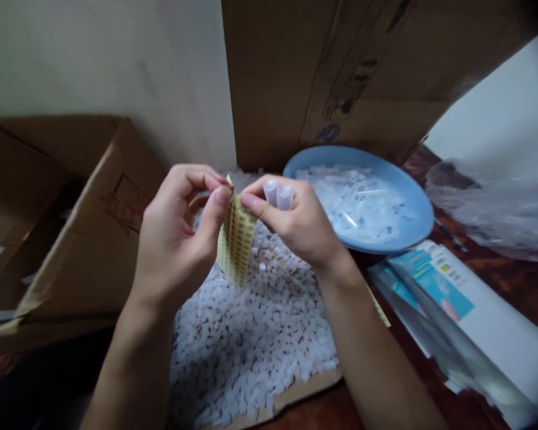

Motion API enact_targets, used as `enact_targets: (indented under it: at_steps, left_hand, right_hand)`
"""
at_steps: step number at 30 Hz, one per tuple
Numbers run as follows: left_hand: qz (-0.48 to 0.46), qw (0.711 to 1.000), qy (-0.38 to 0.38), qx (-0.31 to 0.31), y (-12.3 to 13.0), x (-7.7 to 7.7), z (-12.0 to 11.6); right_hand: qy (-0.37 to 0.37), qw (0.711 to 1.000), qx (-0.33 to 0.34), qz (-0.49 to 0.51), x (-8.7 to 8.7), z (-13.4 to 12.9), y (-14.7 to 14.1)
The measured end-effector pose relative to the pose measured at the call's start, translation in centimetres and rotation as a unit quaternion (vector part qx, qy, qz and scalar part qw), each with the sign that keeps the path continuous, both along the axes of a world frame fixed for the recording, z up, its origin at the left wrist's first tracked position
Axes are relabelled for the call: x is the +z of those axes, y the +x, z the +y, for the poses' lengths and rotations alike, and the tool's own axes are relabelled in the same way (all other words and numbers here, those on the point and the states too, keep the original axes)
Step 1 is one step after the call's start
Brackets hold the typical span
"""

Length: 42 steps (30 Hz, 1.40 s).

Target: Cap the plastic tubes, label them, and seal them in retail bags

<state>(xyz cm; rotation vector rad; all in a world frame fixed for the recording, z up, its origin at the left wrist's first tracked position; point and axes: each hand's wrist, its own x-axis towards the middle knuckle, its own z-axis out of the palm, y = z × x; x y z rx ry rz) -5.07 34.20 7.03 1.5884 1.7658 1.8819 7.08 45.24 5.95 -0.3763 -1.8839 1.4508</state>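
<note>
Pinched at its top corner by thumb and fingers of my left hand [174,227], a pale yellow sheet [237,245] printed with rows of small dark marks, apparently stickers, hangs tilted. My right hand [291,221] is closed, its thumb and fingertips at the sheet's upper right edge. Two translucent plastic tubes [278,194] stick out from between its curled fingers; their other ends are hidden. Below both hands, a thick layer of small whitish translucent plastic pieces [251,334] covers a flat cardboard piece [305,388].
A blue bowl [412,230] of clear plastic pieces stands right of my right hand. Behind rises a large cardboard box [269,77]; an open one [94,239] is at left. At right lie a white and teal package [488,310] and crumpled clear plastic [497,203].
</note>
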Motion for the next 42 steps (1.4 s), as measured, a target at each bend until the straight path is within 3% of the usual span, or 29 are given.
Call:
enact_targets:
  at_steps: [6, 11, 19, 28, 42]
  left_hand:
    - [-0.063, 0.997, -0.032, -0.002, -0.9, -0.4, 0.3]
    - [-0.127, 0.991, -0.032, -0.02, -1.7, 0.2, -0.9]
    - [0.017, 0.99, -0.124, -0.061, -0.9, 1.8, -2.2]
    - [0.008, 0.987, -0.138, -0.077, -0.3, 1.3, -1.8]
    - [0.043, 0.991, -0.126, -0.019, 0.6, 1.3, -1.3]
  right_hand:
    - [0.05, 0.997, 0.031, -0.05, -0.4, 0.8, 0.2]
    - [0.079, 0.994, 0.008, -0.078, -0.4, 0.5, 0.4]
    - [0.173, 0.984, 0.011, -0.026, -0.6, -0.8, -0.3]
    - [0.216, 0.976, 0.003, -0.025, -0.6, -0.7, -0.1]
    - [0.23, 0.972, -0.001, -0.053, -0.8, -0.7, -0.2]
